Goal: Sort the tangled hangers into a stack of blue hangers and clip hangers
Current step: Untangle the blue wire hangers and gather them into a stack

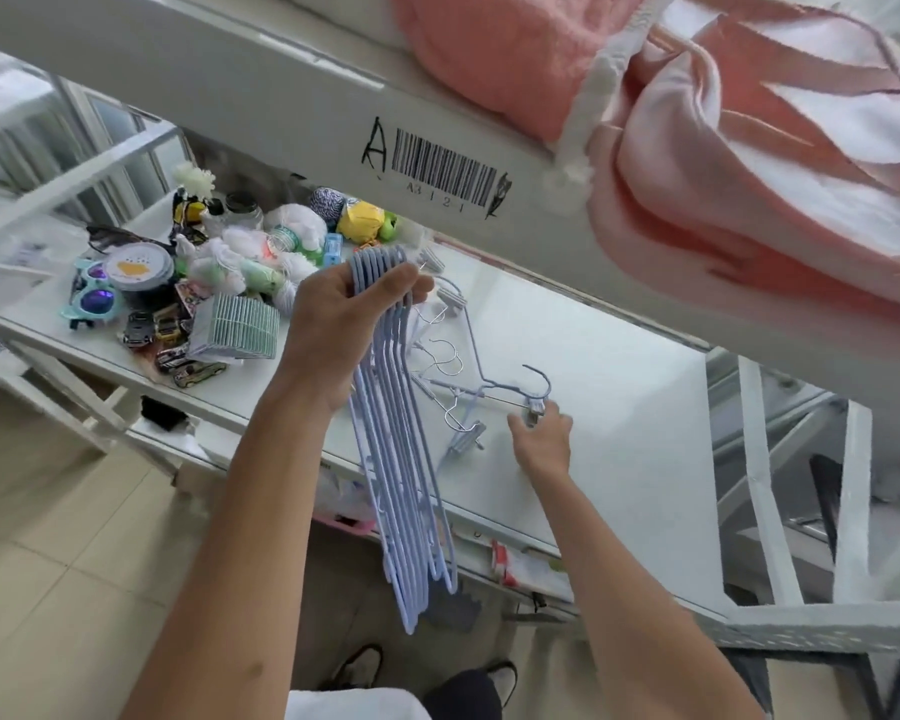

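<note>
My left hand (341, 330) grips a bunch of several blue hangers (404, 470) by their upper ends; they hang down past the front edge of the white table (619, 433). On the table lie tangled clip hangers (453, 387) with metal hooks and grey clips. My right hand (541, 433) reaches to their right end, fingers pinching a clip (533, 410) of a blue-hooked clip hanger. More clip hangers (450, 298) lie farther back, partly hidden behind my left hand.
The table's left end holds clutter: toy cars (178, 350), sunglasses (92, 298), a round tin (136, 270), a card stack (235, 327), bottles and bags. A white bed rail with a barcode (437, 174) and pink bedding (749, 148) overhang. Tiled floor lies below.
</note>
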